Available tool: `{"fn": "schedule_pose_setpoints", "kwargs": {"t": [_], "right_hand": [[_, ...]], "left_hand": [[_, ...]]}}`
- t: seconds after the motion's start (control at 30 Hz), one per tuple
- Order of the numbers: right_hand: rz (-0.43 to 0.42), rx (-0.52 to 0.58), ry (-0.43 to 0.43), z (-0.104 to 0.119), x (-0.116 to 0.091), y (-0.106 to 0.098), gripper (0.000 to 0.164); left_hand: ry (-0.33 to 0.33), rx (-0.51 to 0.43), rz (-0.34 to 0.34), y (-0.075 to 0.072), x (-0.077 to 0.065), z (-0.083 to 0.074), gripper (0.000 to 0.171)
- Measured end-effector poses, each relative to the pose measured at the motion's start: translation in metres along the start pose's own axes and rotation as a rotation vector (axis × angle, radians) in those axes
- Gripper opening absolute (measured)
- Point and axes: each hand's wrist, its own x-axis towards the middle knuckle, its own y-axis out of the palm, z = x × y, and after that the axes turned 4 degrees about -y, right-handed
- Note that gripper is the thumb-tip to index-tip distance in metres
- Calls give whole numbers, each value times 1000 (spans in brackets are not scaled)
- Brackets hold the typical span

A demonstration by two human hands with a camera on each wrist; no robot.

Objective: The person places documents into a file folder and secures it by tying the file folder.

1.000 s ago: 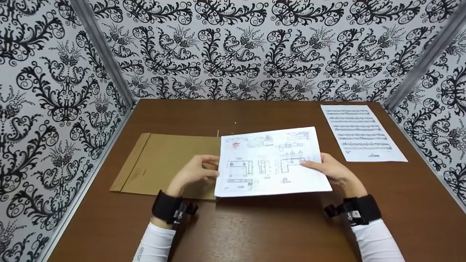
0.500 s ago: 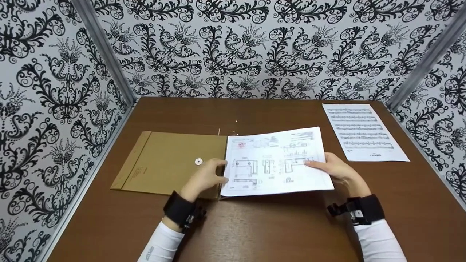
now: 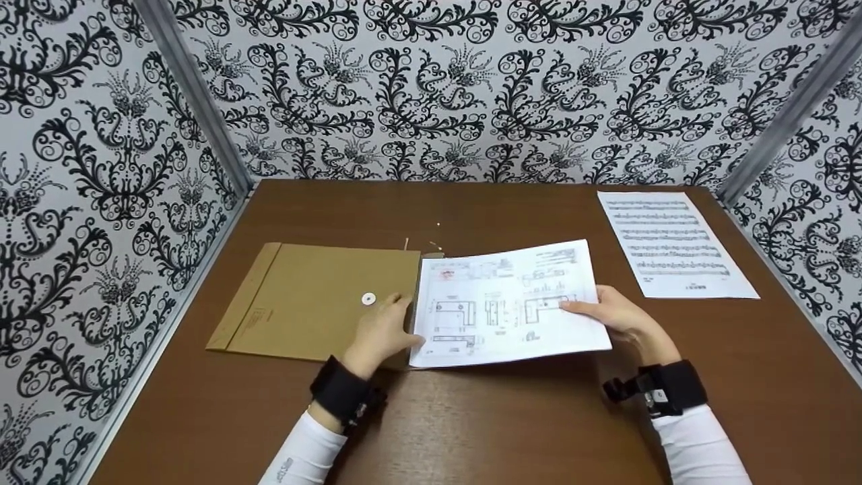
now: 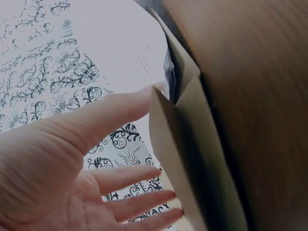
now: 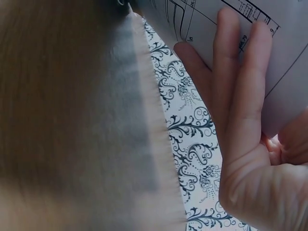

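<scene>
Head view: right grip [image 3: 625,318] pinches printed paper [image 3: 498,313].

1. Worktop [image 3: 518,438]: brown, wood grain, soft light patch near front middle.
2. Back wall [image 3: 444,87]: white, black floral scrolls in repeating rows, at worktop's far edge.
3. Left wall [image 3: 101,202] and right wall [image 3: 825,195]: same pattern, flanking worktop.
4. Left post [image 3: 195,94] and right post [image 3: 784,114]: grey, one per back corner.
5. Light: fairly even over walls.

Paper drawing [image 3: 495,323], matt envelope [image 3: 313,289], wooden table [image 3: 505,424] (faintly glossy).
</scene>
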Motion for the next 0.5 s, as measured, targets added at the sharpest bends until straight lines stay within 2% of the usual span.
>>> {"fn": "schedule_pose_setpoints", "kwargs": {"t": [0.13, 0.5], "right_hand": [[4, -4, 14, -4, 3, 3, 51], [-4, -52, 42, -1, 3, 5, 52]], "left_hand": [[-15, 11, -4, 0, -2, 0, 85], [-23, 22, -2, 1, -1, 1, 81]]}}
